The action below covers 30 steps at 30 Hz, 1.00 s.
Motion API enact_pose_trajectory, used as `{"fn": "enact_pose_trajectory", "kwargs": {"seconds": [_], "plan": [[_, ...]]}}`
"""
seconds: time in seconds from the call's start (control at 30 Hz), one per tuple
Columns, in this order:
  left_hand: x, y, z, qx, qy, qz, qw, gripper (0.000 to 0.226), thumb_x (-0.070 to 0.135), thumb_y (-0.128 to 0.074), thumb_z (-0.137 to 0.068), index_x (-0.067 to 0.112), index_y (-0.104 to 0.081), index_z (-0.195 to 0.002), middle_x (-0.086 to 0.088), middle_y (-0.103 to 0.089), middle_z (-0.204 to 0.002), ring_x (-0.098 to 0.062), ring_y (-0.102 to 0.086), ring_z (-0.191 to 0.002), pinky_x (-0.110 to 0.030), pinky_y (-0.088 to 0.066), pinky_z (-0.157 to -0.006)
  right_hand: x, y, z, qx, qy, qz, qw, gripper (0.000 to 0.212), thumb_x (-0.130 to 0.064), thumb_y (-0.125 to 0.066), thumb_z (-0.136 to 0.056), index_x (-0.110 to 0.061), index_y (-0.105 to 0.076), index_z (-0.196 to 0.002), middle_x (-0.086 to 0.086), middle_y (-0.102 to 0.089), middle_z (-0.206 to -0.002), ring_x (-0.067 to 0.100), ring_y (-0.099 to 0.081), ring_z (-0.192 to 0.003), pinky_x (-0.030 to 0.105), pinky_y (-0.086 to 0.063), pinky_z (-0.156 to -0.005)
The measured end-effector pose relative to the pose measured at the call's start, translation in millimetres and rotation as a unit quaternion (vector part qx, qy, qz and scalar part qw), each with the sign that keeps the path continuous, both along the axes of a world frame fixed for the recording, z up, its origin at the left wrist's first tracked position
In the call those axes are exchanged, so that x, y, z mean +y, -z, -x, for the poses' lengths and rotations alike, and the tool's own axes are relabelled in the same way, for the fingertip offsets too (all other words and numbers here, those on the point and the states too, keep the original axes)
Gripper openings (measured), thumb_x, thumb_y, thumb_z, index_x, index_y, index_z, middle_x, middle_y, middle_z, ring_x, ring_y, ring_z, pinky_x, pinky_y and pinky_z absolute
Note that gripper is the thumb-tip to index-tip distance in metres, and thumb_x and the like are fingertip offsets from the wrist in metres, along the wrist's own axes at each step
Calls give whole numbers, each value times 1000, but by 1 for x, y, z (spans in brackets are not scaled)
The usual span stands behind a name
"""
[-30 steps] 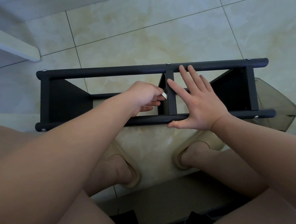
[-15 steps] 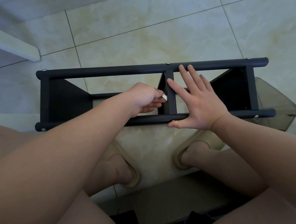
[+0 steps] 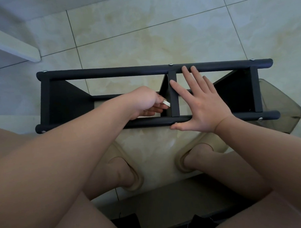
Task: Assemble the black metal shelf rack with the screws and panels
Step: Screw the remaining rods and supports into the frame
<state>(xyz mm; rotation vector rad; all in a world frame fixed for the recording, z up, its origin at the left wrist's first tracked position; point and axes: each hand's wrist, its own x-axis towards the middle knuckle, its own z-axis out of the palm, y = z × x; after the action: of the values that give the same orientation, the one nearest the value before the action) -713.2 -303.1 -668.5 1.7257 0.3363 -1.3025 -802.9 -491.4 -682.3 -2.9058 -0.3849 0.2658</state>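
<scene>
**Rack frame mostly joined; work is at the middle panel**

At the upper left of the frame a white furniture edge (image 3: 11,44) juts over the tiled floor (image 3: 142,35). The black shelf rack (image 3: 109,71) lies across the middle of the frame, its two long rails running left to right. At its left end the left end panel (image 3: 65,101) sits between the rails, and screw heads (image 3: 44,71) show at both rail ends there.

Left of centre, the left hand (image 3: 145,101) reaches down inside the frame. Its fingers are curled, pinching a small pale tool (image 3: 166,103) just beside the middle panel (image 3: 174,93). What kind of tool it is I cannot tell.

Right of centre, the right hand (image 3: 207,105) lies flat across both rails. Its fingers are straight, spread wide and hold nothing, and its thumb rests along the near rail.

Further right stands the right end panel (image 3: 232,94), again with screw heads on both rails. A smoky translucent container (image 3: 282,107) sits on the floor behind it. Two beige slippers (image 3: 130,167) show at lower centre.

The task looks well advanced, with three panels seated and five screws visible. What seems left is fastening the middle panel from inside. The thumb partly hides the middle joint on the near rail, so I cannot confirm its screw.
</scene>
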Motion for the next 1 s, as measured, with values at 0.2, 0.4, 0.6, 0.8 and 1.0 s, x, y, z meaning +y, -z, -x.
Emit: {"fn": "enact_pose_trajectory", "kwargs": {"seconds": [0.2,0.4,0.6,0.8,1.0], "plan": [[7,1,0,-11,25,29,999,16,11,-48,-104,13,-61,-94,0,-75,-89,-14,-67,-90,-25,-50,-75,0,0,0,-2,-1,1,1000,119,-94,-41,-70,-23,-19,-163,18,-3,-170,40,0,-156,62,-16,-123],[12,-2,-2,-17,72,27,997,22,9,-48,-103,14,-64,-89,3,-75,-84,-11,-67,-83,-24,-49,-74,0,-1,0,5,0,3,1000,119,-94,-40,-70,-24,-17,-163,17,-1,-170,39,3,-157,62,-14,-123],[17,-5,-2,-39,121,24,992,19,10,-50,-103,12,-66,-95,1,-75,-90,-12,-66,-85,-27,-50,-83,0,-2,0,9,0,6,1000,119,-95,-38,-71,-24,-16,-164,17,0,-170,39,3,-157,61,-14,-124],[19,-7,-1,-71,171,17,983,17,7,-52,-102,9,-68,-99,5,-72,-83,-1,-63,-67,-16,-45,-61,1,-3,0,12,0,9,1000,118,-95,-37,-71,-24,-16,-164,17,1,-170,39,4,-157,61,-14,-124],[20,-6,2,-103,202,2,974,20,7,-58,-98,16,-72,-86,9,-72,-76,-2,-61,-65,-18,-45,-65,1,-3,0,8,1,5,1000,119,-94,-39,-70,-23,-18,-163,17,-1,-170,39,2,-157,61,-14,-124]]}}
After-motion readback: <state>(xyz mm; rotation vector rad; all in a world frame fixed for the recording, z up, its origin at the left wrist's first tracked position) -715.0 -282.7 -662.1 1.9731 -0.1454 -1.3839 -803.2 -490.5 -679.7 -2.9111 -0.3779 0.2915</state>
